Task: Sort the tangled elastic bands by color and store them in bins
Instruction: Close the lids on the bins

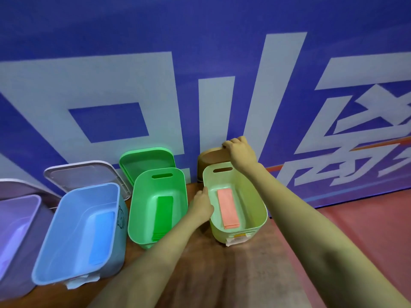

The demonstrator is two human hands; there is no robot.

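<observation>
We see the flat pink elastic bands (pixel 228 208) lying in the bottom of the pale yellow bin (pixel 216 232). Our left hand (pixel 201 204) grips its left rim, in the narrow gap beside the green bin (pixel 135 192). Our right hand (pixel 239 151) clasps the top edge of the brown lid (pixel 211 156), which leans on the blue banner (pixel 111 125) just behind; bare bench (pixel 233 263) lies open in front.

Four bins stood in a row on the bench (pixel 222 263), left to right: first bin (pixel 37 204), second bin (pixel 66 218), third bin (pixel 139 185), fourth bin (pixel 262 205). Stack one (pixel 102 236) lay in the second, stack two (pixel 164 214) in the third, stack three (pixel 228 207) in the fourth. Behind these three stood second lid (pixel 84 174), third lid (pixel 146 158) and fourth lid (pixel 211 155), before the wall (pixel 111 74).
</observation>
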